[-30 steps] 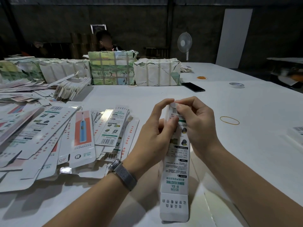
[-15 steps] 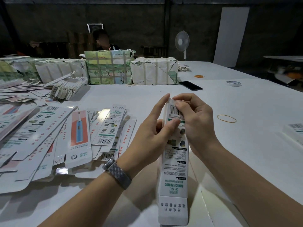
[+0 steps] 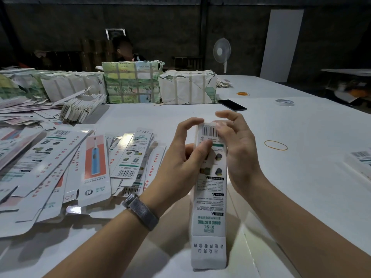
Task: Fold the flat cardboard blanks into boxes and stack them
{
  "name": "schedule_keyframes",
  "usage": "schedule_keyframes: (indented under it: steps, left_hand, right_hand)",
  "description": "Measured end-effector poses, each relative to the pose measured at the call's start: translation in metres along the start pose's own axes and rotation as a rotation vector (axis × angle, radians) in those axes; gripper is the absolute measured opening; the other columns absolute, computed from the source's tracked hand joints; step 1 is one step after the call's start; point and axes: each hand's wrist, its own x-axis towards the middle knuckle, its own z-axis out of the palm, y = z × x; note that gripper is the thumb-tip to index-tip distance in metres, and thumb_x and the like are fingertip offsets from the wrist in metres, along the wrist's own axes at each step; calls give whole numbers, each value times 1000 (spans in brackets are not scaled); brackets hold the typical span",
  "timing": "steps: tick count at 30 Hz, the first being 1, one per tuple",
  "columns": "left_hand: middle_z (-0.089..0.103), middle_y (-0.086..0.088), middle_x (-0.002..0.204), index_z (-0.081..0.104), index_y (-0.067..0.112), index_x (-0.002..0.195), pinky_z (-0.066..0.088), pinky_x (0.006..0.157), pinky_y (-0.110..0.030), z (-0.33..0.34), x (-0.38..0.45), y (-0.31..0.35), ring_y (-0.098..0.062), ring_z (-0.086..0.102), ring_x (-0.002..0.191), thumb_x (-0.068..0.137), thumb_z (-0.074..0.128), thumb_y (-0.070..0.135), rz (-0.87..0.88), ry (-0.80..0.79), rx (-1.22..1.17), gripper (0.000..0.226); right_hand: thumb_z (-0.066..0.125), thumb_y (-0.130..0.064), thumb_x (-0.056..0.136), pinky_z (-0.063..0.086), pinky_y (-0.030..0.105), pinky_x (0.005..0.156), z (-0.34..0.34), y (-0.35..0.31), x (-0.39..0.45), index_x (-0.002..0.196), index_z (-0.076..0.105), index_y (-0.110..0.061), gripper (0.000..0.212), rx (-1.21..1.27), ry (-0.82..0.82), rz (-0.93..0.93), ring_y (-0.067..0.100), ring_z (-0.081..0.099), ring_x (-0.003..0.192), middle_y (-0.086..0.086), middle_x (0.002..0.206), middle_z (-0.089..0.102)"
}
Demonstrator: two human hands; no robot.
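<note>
The long narrow box (image 3: 209,189) stands nearly upright over the near edge of the worktop (image 3: 281,157), held between both hands, its far end up by the fingertips and its near flap hanging toward the person. The left hand (image 3: 180,163) grips the box body, thumb pressed on the printed face and forefinger curled over the top corner. The right hand (image 3: 239,149) pinches the top end at the barcode, its other fingers loosely spread above. The job here looks to be closing that top flap: better to keep the left grip firm so the tube stays square, then tuck the flap straight in rather than crushing it. Flat blanks (image 3: 94,157) lie fanned toward the left edge, and a folded box (image 3: 359,159) rests at the right edge.
</note>
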Motion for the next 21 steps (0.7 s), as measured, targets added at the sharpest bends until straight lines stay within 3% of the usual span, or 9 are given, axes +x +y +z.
schedule_keyframes:
  steps: [3,9,18,21]
  left_hand:
    - [72,-18,82,45,51,116,62,64,-55,-4,1,0,-37,72,70,95,54,36,22,37,28,28]
    - [71,-18,81,44,58,111,59,64,-59,-4,1,0,-38,71,70,94,53,39,38,66,77,27]
    - [74,-15,84,41,51,121,63,66,-51,-4,0,-1,-31,74,72,93,52,45,6,83,101,30]
    - [76,-12,83,40,44,121,62,65,-52,-5,1,-2,-29,75,71,97,53,41,-7,138,110,28]
  right_hand:
    - [56,-26,89,55,28,61,-1,3,-1,109,55,-26,20,-25,-38,-5,16,70,73,8,96,58]
    - [59,-25,89,56,32,61,-1,5,1,94,57,-24,5,3,-53,2,20,69,73,12,93,62]
    - [60,-20,98,57,30,62,-2,8,1,99,58,-23,5,-16,-31,30,19,71,77,3,92,65]
    - [63,-24,97,59,32,65,0,9,-1,110,57,-33,17,-201,-35,-9,18,69,84,-5,105,67]
